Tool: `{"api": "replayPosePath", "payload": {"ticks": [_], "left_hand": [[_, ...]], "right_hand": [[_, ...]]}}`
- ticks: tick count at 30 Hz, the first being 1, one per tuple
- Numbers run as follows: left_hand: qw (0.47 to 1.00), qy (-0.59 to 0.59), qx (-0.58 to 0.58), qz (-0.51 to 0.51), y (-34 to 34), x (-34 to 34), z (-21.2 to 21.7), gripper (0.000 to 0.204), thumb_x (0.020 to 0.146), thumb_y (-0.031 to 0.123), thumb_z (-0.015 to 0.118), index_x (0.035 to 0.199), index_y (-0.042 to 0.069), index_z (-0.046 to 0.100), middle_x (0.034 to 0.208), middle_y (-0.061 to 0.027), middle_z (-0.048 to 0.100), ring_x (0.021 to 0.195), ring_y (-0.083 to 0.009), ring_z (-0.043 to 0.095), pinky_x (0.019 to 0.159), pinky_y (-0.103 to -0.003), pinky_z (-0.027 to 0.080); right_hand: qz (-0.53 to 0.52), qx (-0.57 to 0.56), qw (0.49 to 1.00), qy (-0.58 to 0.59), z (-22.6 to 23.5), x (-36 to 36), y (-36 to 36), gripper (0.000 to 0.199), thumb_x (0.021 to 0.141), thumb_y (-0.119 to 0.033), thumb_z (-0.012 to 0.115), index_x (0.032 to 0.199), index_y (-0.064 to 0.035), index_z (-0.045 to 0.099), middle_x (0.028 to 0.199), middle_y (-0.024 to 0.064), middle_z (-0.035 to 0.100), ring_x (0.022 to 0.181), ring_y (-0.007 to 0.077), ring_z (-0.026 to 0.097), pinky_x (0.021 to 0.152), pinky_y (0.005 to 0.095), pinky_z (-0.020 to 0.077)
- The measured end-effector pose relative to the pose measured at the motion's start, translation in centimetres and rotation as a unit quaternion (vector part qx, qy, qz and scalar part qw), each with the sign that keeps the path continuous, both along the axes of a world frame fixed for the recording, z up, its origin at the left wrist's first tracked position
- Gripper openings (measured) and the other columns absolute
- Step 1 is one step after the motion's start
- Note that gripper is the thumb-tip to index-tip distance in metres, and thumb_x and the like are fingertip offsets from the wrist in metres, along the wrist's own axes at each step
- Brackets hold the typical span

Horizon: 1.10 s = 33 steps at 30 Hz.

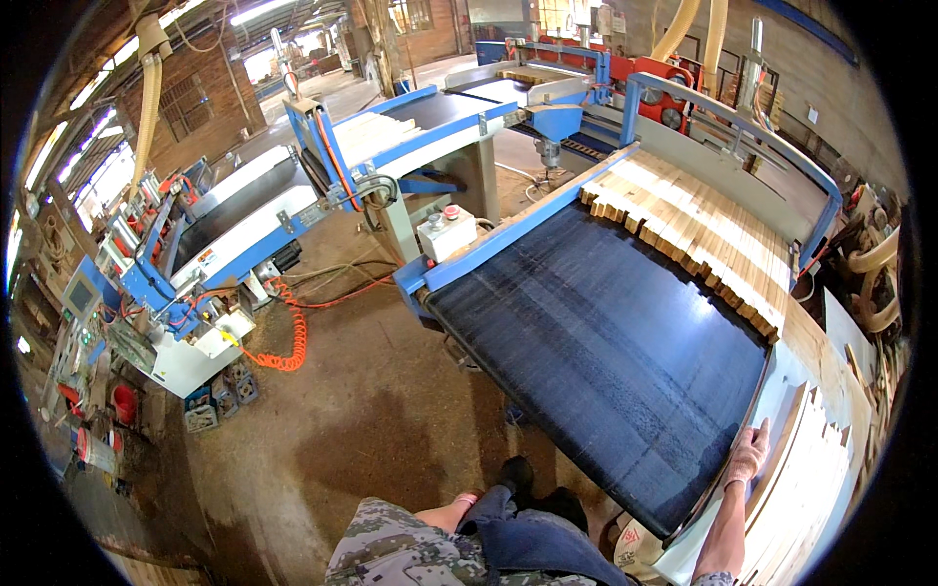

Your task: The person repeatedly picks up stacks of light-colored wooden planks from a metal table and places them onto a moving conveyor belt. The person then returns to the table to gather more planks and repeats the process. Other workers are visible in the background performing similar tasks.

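My right hand [748, 456], in a pale glove, is at the right edge of a black conveyor belt [606, 332], beside a stack of pale wood strips [803, 479]. One finger is stretched out and the others are partly hidden; I see nothing held in it. Low by my lap, my left hand [471, 498] shows only as a pale gloved edge at the wrist, with its fingers hidden behind dark clothing. Across the belt's far right end lies a row of wood strips [694, 234], side by side with uneven ends.
A blue frame [733, 112] arches over the belt's far end. A control box [447, 232] with a red button stands at its left corner. Further left are another conveyor machine [234, 220], a coiled orange air hose [283, 332] and crates [223, 396] on the floor.
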<state>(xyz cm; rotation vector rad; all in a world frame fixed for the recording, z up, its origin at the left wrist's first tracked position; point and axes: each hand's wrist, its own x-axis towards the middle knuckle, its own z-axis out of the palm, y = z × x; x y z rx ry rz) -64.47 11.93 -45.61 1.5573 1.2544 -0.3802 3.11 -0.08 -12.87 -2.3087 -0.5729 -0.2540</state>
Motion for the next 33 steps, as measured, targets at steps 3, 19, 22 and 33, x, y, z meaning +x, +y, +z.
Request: {"api": "replayPosePath", "payload": {"ticks": [3, 19, 22, 33], "left_hand": [[1.0, 0.009, -0.004, 0.001, -0.1, -0.5, -0.2, 0.048, 0.09, 0.051, 0.077, 0.119, 0.013, 0.083, 0.129, -0.012, 0.08, 0.116, -0.0292, 0.075, 0.095, -0.046, 0.058], [0.999, 0.032, -0.013, 0.0, 0.3, -0.5, -0.2, 0.043, 0.092, 0.046, 0.076, 0.117, 0.013, 0.083, 0.126, -0.0128, 0.08, 0.114, -0.0289, 0.075, 0.094, -0.044, 0.059], [0.999, 0.032, -0.014, -0.016, 1.0, 0.3, 0.0, 0.041, 0.092, 0.045, 0.076, 0.117, 0.013, 0.083, 0.126, -0.0129, 0.08, 0.114, -0.0288, 0.076, 0.094, -0.044, 0.059], [0.998, 0.054, -0.016, -0.026, 1.5, 0.8, 0.2, 0.038, 0.093, 0.042, 0.075, 0.115, 0.013, 0.083, 0.123, -0.0135, 0.08, 0.113, -0.0286, 0.076, 0.094, -0.043, 0.059]], "right_hand": [[0.007, 0.0, 1.0, -0.005, 0.3, -0.5, 0.4, 0.058, 0.106, -0.029, 0.067, 0.16, -0.0086, 0.056, 0.119, 0.014, 0.075, 0.112, 0.0318, 0.066, 0.104, 0.0438, 0.051], [0.013, 0.015, 1.0, 0.015, 0.0, -0.3, 1.1, 0.058, 0.105, -0.026, 0.068, 0.159, -0.0077, 0.057, 0.112, 0.0117, 0.077, 0.115, 0.0319, 0.066, 0.107, 0.0431, 0.0508], [-0.007, 0.019, 0.999, -0.035, -0.9, 0.7, -0.1, 0.058, 0.106, -0.027, 0.067, 0.161, -0.0089, 0.056, 0.113, 0.0109, 0.076, 0.107, 0.0288, 0.067, 0.099, 0.0431, 0.0527], [0.006, -0.008, 0.998, -0.063, -0.2, 0.0, 0.7, 0.055, 0.102, -0.022, 0.071, 0.153, -0.0037, 0.062, 0.098, 0.01, 0.078, 0.099, 0.0312, 0.066, 0.098, 0.0454, 0.0527]]}}
